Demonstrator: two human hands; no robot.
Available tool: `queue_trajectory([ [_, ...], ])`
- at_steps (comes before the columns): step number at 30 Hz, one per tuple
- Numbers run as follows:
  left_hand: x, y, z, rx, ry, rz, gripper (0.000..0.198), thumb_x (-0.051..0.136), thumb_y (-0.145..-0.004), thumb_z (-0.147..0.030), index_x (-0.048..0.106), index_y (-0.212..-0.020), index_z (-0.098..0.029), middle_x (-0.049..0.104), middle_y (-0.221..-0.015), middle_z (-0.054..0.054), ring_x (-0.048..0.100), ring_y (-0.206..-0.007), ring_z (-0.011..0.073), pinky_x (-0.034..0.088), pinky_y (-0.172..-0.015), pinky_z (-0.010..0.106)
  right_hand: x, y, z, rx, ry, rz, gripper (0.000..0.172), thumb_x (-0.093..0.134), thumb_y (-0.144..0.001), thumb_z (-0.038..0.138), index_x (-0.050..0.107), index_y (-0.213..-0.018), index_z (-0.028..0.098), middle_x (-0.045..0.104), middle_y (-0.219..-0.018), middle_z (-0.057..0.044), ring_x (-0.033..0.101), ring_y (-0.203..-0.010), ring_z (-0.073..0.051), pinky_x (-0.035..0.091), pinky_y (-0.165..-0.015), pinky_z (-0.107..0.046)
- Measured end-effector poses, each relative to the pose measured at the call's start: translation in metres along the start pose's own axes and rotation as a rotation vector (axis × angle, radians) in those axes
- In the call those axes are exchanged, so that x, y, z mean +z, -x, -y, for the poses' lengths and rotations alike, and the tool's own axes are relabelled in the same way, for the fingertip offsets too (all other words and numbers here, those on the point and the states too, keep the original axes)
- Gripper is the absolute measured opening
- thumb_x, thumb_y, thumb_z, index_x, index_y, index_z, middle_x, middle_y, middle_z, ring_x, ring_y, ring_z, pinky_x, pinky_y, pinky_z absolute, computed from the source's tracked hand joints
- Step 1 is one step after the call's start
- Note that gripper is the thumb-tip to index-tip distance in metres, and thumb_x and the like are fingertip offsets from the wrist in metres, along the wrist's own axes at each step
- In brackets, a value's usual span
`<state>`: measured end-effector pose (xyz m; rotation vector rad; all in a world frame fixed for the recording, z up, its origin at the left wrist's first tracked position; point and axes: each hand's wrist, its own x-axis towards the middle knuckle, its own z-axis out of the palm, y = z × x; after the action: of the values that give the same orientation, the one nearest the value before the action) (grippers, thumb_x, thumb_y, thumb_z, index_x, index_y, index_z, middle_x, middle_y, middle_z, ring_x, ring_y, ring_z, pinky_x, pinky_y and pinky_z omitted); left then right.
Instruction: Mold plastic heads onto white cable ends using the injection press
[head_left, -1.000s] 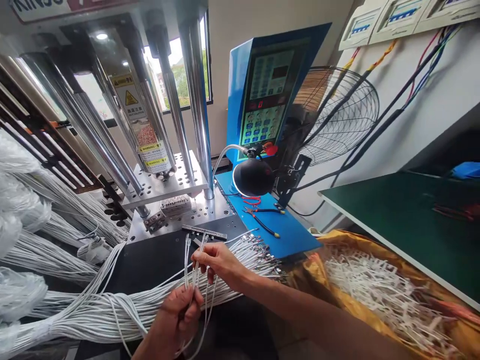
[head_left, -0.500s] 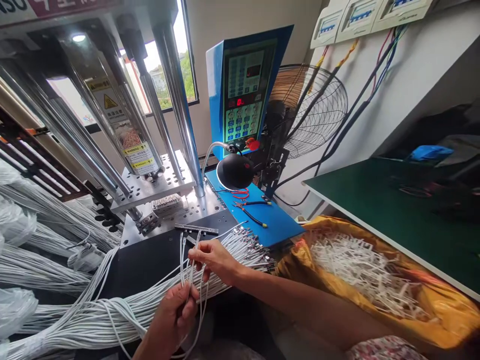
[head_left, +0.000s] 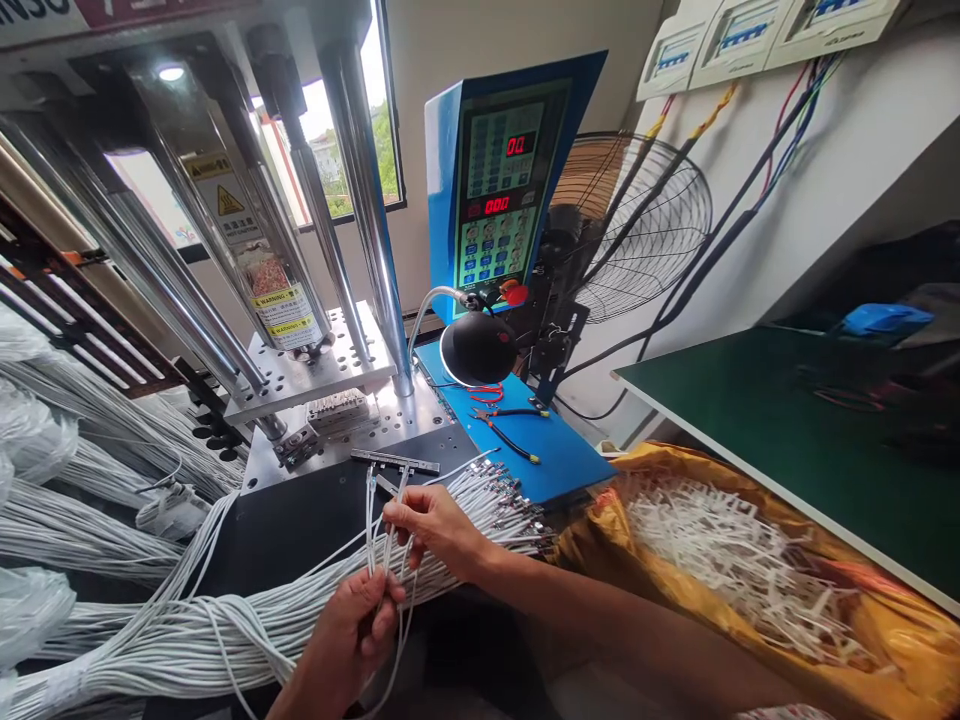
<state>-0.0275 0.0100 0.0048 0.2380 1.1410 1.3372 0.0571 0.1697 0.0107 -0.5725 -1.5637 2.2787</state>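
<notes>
Several thin white cables [head_left: 370, 530] rise from my left hand [head_left: 364, 610], which is closed around them at the front of the black work surface. My right hand [head_left: 427, 525] pinches one of these cables higher up, close to its connector end. That end touches or stands just in front of a narrow metal bar fixture [head_left: 396, 462]; which, I cannot tell. Other cable ends, with small metal connectors, stand up to the left of my right fingers. Behind and below both hands lies a thick bundle of white cables [head_left: 247, 620], its connector ends [head_left: 510, 500] fanned out to the right.
A press machine with metal columns [head_left: 360, 200] and a lower mould [head_left: 337, 408] stands behind. Black-handled cutters [head_left: 506, 435] lie on a blue surface [head_left: 555, 465] beside a black lamp [head_left: 478, 350]. On the right are a yellow sack [head_left: 592, 530] of white scraps and a green table [head_left: 720, 400].
The view has shifted slightly, so the scene sits a little further right. Both hands keep their hold on the cables with little visible movement. The panel's red digits read differently.
</notes>
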Motion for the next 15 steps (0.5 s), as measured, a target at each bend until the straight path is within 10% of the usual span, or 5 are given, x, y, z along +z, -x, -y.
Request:
queue_trajectory([
  [15, 0.0017, -0.0061, 0.0017, 0.017, -0.021, -0.024, 0.048, 0.075, -0.072, -0.059, 0.061, -0.077, -0.013, 0.041, -0.043, -0.008, 0.02, -0.035, 0.0023, 0.012, -0.037, 0.018, 0.0026, -0.0001, 0.0053, -0.005, 0.006, -0.033, 0.039, 0.072, -0.074, 0.051, 0.064, -0.072, 0.013, 0.056, -0.061, 0.001, 0.05, -0.048, -0.009, 0.047, -0.037, -0.02],
])
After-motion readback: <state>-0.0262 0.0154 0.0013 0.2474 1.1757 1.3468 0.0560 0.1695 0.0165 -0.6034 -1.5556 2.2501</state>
